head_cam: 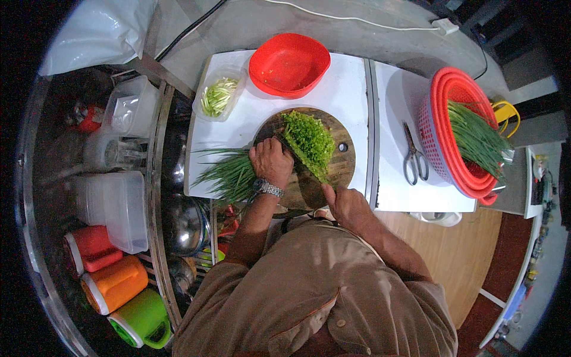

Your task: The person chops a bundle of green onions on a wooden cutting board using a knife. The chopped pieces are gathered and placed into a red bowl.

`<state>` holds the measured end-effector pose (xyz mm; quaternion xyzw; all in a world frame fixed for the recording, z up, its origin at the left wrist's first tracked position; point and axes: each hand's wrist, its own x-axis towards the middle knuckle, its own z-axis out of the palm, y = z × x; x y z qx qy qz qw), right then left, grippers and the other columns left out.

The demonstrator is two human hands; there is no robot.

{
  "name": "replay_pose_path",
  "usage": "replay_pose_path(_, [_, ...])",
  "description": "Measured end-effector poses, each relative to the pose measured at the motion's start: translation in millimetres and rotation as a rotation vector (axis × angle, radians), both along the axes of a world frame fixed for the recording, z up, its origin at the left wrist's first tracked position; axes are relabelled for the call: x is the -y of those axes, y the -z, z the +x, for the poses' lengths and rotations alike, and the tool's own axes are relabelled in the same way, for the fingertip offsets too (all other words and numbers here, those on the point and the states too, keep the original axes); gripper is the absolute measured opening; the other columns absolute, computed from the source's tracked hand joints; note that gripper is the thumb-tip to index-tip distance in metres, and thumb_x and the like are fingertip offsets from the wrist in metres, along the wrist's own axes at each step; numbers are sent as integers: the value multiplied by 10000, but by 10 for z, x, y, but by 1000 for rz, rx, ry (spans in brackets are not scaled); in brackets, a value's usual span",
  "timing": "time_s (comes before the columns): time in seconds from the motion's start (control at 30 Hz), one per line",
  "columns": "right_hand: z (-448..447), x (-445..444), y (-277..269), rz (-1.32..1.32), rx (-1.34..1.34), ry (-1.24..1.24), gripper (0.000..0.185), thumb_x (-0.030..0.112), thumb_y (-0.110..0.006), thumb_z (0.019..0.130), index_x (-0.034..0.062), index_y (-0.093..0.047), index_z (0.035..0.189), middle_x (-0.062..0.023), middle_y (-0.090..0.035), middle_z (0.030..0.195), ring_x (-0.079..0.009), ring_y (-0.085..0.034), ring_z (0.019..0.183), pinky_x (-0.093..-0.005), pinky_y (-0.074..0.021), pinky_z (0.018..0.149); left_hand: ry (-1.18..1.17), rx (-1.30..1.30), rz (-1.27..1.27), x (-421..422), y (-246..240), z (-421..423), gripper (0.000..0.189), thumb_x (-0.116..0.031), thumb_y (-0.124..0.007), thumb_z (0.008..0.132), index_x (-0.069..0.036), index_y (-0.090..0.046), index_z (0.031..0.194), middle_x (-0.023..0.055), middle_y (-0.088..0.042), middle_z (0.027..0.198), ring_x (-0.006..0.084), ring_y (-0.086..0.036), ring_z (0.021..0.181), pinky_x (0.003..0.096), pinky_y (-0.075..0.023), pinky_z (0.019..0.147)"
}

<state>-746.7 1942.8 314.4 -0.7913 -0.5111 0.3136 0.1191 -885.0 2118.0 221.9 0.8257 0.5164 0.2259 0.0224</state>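
My left hand, with a metal-banded watch at the wrist, presses a bunch of long green scallions or chives onto a round wooden cutting board. The leaf ends fan out leftward past the board and over the table's edge. In my right hand is the handle of a knife, which lies slantwise just right of my left fingers. Chopped greens are heaped against the blade's far side, and some bits cling along it. My left fingers hide the cut end of the bunch.
Behind the board stand a red plastic bowl and a clear container of pale cut stalks. Scissors lie right, beside stacked red colanders holding more long greens. A metal rack with containers and coloured jugs flanks the left.
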Motion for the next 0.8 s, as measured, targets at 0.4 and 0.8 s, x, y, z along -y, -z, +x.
replay_pose_path(0.4, [-76, -798, 449, 48, -128, 116, 722, 489, -386, 1088, -78, -682, 753, -347, -639, 706, -518, -690, 777, -573, -555, 718, 53, 42, 169, -59, 73, 30, 143, -208, -645, 895, -101, -585, 822, 99, -625, 788, 320, -623, 802, 489, -476, 766])
replay_pose_path(0.8, [24, -80, -40, -33, -203, 70, 677, 499, -374, 1092, -70, -705, 936, -345, -671, 791, -500, -705, 864, -574, -544, 793, 39, -33, 204, -15, 70, 8, 119, -189, -666, 836, -90, -607, 868, 106, -635, 870, 309, -621, 877, 480, -469, 821])
